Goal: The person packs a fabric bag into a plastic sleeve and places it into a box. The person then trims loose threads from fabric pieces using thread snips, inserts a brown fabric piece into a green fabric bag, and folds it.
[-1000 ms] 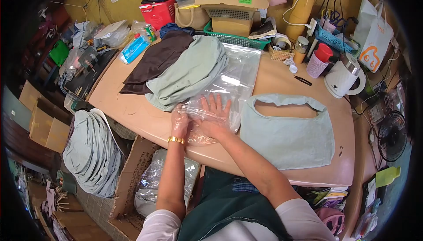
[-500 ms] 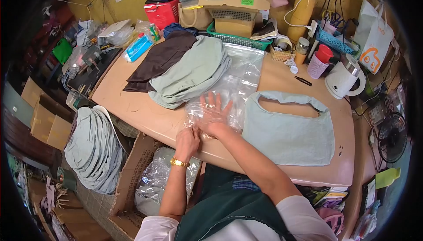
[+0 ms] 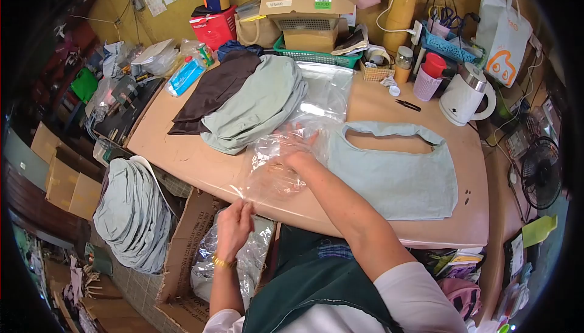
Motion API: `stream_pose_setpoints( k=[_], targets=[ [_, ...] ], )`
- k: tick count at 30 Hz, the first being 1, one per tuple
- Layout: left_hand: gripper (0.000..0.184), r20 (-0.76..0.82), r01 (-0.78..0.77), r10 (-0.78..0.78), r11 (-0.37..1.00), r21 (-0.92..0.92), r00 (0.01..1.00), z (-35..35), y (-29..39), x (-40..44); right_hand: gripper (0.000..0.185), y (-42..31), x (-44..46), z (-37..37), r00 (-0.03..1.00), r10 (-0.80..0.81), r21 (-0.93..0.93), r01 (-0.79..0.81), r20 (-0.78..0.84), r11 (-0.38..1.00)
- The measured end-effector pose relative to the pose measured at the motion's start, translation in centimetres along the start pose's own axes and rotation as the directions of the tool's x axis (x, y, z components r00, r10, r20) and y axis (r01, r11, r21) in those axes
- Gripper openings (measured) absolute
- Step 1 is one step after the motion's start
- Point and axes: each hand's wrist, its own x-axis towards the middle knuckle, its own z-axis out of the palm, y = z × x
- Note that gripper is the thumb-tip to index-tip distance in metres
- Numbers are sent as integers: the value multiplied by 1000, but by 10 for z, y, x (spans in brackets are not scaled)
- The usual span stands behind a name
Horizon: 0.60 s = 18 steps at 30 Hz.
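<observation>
A clear plastic bag (image 3: 267,181) is stretched out near the front edge of the table. My left hand (image 3: 234,228) pinches its near corner, just off the table edge. Inside the bag, or under its film, is my right hand (image 3: 297,150), its fingers stretched out and partly blurred by the shiny plastic. To the right lies a pale grey-green cloth bag (image 3: 392,178), flat, with its handle loop at the top. More clear plastic bags (image 3: 334,86) lie flat behind my right hand. Folded pale grey-green cloth (image 3: 258,102) and dark brown cloth (image 3: 213,93) are piled to the left.
Below the table's left front stands an open carton (image 3: 182,254) holding plastic-wrapped items. A stack of pale cloth (image 3: 134,214) is beside it. Along the back are a green basket (image 3: 316,56), small black snips (image 3: 408,105) and a white kettle (image 3: 465,96). A fan (image 3: 540,172) stands right.
My left hand has moved down and left, away from my right hand, pulling the clear bag's edge taut. My right hand remains in the plastic. The camera view has shifted slightly.
</observation>
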Motion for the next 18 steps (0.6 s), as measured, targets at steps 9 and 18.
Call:
stream_pose_setpoints(
  k=[9, 18],
  targets=[
    [25, -405, -41, -226, 832, -553, 886, -125, 4, -114, 101, -1, 21, -1, 1000, 4, -123, -3, 0, 992],
    [59, -598, 222, 792, 609, 761, -123, -228, 33, -190, 55, -18, -51, 19, 902, -432, 2, 432, 3, 902]
  ],
)
